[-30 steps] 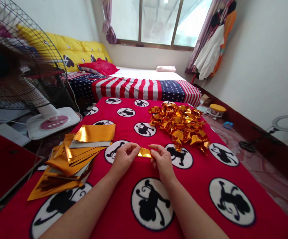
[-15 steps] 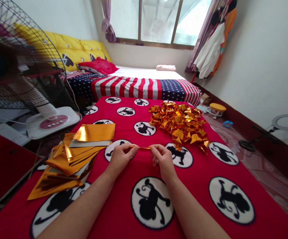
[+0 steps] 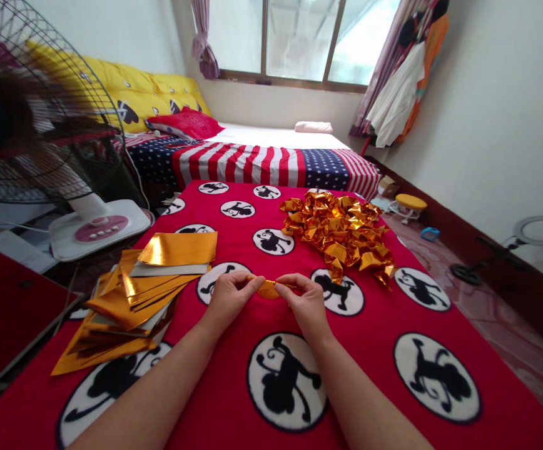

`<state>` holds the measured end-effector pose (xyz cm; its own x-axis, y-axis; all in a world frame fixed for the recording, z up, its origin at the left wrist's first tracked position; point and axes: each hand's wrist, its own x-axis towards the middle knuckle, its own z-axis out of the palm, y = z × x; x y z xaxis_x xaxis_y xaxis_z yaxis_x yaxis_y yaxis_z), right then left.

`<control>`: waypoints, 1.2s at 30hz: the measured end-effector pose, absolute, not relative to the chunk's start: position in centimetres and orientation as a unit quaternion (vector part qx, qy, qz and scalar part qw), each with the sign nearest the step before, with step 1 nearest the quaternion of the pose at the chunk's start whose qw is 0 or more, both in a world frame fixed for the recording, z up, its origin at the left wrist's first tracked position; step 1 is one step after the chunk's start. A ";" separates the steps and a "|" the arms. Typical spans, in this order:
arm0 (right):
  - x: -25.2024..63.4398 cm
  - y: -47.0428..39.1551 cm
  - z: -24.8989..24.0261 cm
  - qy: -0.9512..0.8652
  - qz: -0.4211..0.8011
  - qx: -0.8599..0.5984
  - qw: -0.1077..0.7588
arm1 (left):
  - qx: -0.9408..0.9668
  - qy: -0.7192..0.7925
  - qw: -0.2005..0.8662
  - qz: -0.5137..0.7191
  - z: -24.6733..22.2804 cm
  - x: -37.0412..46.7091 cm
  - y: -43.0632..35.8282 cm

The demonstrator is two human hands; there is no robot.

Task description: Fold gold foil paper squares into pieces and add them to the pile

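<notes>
Between my two hands, at the middle of the red cloth, is a small folded piece of gold paper (image 3: pixel 268 289). My left hand (image 3: pixel 231 299) pinches its left end between thumb and fingers. Its right end is pinched by my right hand (image 3: pixel 303 301). To the left lies a fanned stack of gold sheets (image 3: pixel 135 294), some showing pale backs. Beyond my right hand sits a heap of folded gold paper pieces (image 3: pixel 341 228).
A red cloth with monkey prints (image 3: pixel 360 369) covers the surface. At the left stands a fan (image 3: pixel 97 228) with turning blades. A bed (image 3: pixel 262 164) is behind, and a yellow stool (image 3: pixel 410 201) stands on the floor at right.
The gold paper between my hands was a thin strip and now shows a wider, rounded face. My right hand has shifted slightly left, and its fingers are drawn in more.
</notes>
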<state>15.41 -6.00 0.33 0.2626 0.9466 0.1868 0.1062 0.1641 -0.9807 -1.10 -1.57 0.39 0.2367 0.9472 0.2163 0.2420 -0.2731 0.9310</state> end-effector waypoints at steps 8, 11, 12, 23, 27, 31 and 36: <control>15.4 -6.3 0.7 -0.495 0.370 -0.533 0.578 | 0.683 0.387 0.440 0.436 0.4 -1.0 -1.7; 15.0 -6.4 0.8 -0.507 0.378 -0.522 0.573 | 0.679 0.386 0.448 0.436 0.6 -1.0 -1.8; 14.9 -6.4 0.7 -0.506 0.386 -0.517 0.572 | 0.680 0.387 0.446 0.434 0.7 -0.9 -1.9; 15.6 -6.3 0.2 -0.501 0.381 -0.532 0.567 | 0.690 0.398 0.422 0.433 0.9 -1.2 -1.9; 16.2 -6.2 0.2 -0.501 0.350 -0.554 0.565 | 0.687 0.401 0.426 0.432 0.6 -1.5 -1.6; 16.3 -6.1 0.1 -0.479 0.378 -0.539 0.580 | 0.670 0.412 0.443 0.431 0.3 -1.5 -1.4; 16.4 -6.1 -0.1 -0.446 0.380 -0.522 0.620 | 0.638 0.444 0.453 0.436 0.2 -1.7 -1.0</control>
<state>16.35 -6.05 -0.10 0.3131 0.9367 0.1566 -0.0044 0.1663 -0.9861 -1.70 -1.03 0.22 0.2242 0.9624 0.1536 0.1709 -0.1940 0.9660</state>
